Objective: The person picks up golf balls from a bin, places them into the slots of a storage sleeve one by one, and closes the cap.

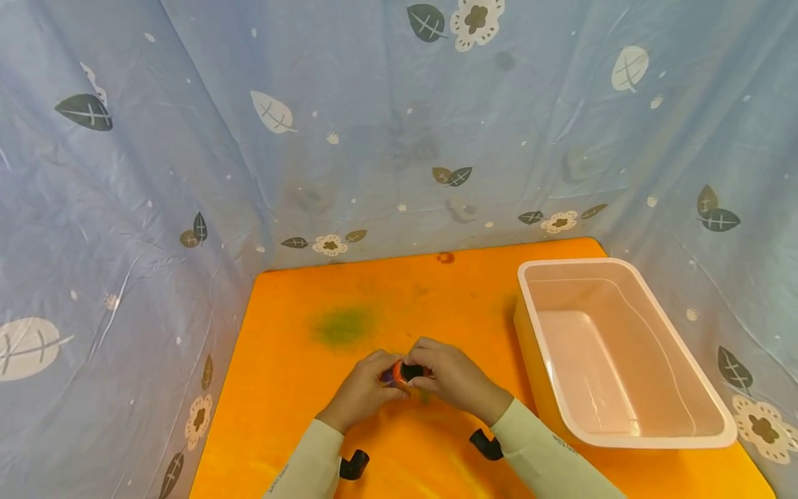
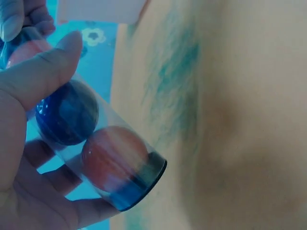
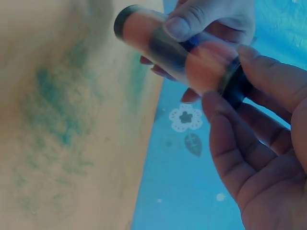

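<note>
A clear plastic tube with black ends holds several balls. In the left wrist view, an orange-red ball sits near the far end, with a dark blue ball beside it. My left hand grips the tube's body, thumb across one side and fingers behind. At the other end, my right hand pinches the black cap between thumb and fingertips. Both hands meet above the orange table in the head view, the cap's dark top turned up toward the head camera.
On the right of the orange table stands a deep pale pink tub. A green smudge marks the tabletop beyond my hands. A blue patterned curtain surrounds the back and sides.
</note>
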`<state>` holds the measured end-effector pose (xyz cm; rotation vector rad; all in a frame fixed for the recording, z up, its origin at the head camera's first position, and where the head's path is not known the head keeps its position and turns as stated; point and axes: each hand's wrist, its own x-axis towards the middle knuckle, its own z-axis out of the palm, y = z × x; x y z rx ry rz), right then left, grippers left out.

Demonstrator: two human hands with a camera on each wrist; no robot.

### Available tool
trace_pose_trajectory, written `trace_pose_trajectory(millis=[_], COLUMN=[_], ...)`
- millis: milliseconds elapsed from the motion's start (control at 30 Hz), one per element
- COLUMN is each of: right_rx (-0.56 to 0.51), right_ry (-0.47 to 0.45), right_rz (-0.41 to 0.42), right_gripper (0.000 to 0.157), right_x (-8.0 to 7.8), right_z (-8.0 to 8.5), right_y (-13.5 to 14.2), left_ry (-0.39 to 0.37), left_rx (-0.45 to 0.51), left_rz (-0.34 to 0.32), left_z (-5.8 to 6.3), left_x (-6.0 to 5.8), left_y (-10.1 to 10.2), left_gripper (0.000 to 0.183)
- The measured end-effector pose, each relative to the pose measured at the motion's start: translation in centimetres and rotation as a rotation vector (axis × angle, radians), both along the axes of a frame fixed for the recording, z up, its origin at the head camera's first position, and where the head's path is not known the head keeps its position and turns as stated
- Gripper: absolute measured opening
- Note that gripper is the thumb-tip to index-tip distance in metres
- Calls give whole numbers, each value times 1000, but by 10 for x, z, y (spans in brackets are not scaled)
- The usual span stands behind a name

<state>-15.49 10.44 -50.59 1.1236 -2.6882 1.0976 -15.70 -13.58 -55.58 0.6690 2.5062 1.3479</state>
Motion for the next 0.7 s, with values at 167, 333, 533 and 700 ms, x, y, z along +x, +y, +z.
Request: trace_pose_trajectory(millis=[167,333,533,700], right_rx=[-74,-158,-206,-261], right_ry=[-40,-66,-84,-116], right_rz=[-37,-77,-173,-207], right_gripper=[35,56,64,63], right_x=[1,1,2,4], right_z=[1,3,2,-2], right_y=[7,15,29,36], left_ry=[-45,-39,1,-32], left_rx=[91,154,178,239], left_rz=[7,51,78,92], left_z=[-3,-3,-6,-17], left_x=[0,-1,-10,-16], left_y=[8,17,28,33], left_gripper=[54,51,43,42])
